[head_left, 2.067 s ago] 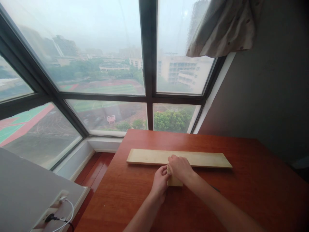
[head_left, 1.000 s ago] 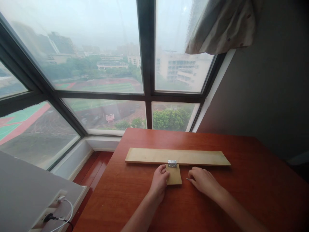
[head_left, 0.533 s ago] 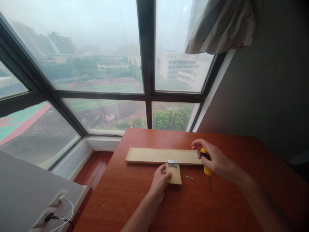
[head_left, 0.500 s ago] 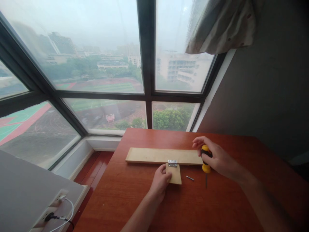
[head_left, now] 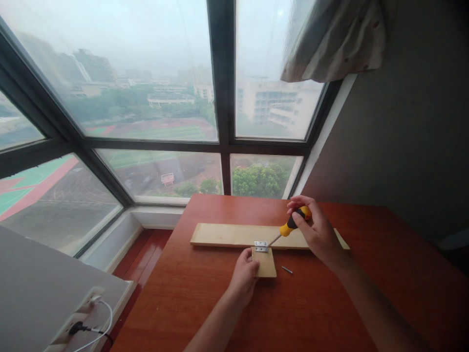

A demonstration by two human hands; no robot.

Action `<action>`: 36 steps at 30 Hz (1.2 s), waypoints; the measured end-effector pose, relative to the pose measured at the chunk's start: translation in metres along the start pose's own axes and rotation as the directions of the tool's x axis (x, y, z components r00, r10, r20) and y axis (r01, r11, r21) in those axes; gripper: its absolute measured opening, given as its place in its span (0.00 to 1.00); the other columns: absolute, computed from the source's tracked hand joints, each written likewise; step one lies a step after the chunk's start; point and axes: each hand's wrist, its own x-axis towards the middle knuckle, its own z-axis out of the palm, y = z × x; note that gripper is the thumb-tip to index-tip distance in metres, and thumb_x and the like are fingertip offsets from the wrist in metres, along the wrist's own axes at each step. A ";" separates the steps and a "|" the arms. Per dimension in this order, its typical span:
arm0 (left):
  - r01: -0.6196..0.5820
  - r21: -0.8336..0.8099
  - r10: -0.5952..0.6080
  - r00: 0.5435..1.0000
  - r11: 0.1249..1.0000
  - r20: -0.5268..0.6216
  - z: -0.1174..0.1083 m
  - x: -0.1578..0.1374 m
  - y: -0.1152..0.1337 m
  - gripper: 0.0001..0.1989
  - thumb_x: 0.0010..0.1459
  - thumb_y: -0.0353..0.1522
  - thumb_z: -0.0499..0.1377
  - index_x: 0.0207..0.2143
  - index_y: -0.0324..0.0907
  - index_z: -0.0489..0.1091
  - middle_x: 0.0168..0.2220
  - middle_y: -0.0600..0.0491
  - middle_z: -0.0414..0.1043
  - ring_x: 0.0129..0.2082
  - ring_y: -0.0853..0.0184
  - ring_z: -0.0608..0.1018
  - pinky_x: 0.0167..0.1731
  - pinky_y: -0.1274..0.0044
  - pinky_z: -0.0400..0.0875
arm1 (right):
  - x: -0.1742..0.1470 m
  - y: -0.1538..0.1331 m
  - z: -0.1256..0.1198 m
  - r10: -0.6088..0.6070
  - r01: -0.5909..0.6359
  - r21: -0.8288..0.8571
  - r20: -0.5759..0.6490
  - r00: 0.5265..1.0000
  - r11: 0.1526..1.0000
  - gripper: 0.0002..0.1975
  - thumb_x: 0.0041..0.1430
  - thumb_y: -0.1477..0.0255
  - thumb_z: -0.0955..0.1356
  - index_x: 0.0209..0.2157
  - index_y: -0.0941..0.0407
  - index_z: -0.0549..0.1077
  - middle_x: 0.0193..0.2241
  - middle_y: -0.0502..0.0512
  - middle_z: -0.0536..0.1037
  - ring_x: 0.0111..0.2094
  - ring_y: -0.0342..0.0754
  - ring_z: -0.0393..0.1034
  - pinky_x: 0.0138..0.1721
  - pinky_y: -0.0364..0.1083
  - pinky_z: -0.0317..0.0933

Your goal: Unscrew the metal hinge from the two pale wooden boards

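A small metal hinge [head_left: 261, 247] lies across the joint between a long wooden board [head_left: 227, 235] and a short wooden piece [head_left: 266, 265]. My left hand [head_left: 245, 274] grips the short piece by its left edge, thumb on top. In my right hand [head_left: 318, 232] is a yellow and black screwdriver [head_left: 293, 221], held at a slant. Its shaft points down and left, with the tip at or just beside the right end of the hinge; contact is hard to tell. A loose screw [head_left: 287, 269] rests on the table right of the short piece.
The reddish-brown wooden table [head_left: 176, 303] carries everything. Beyond its far edge stand large windows with dark frames [head_left: 224, 146]. A curtain [head_left: 337, 44] hangs at upper right. Wall sockets with plugged-in cables [head_left: 86, 313] are at lower left.
My right hand has moved left and tilted the screwdriver from upright to slanted, bringing its tip to the hinge. My left hand stays on the short wooden piece.
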 end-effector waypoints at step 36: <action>-0.006 -0.054 0.008 0.999 0.999 0.033 -0.004 0.004 -0.005 0.22 0.39 0.24 0.59 0.42 0.39 0.66 0.34 0.49 0.76 0.31 0.65 0.77 0.29 0.78 0.68 | -0.003 -0.029 0.010 0.100 0.120 -0.780 0.227 0.969 0.614 0.22 0.61 0.62 0.62 0.56 0.53 0.64 0.41 0.57 0.78 0.35 0.55 0.74 0.34 0.49 0.64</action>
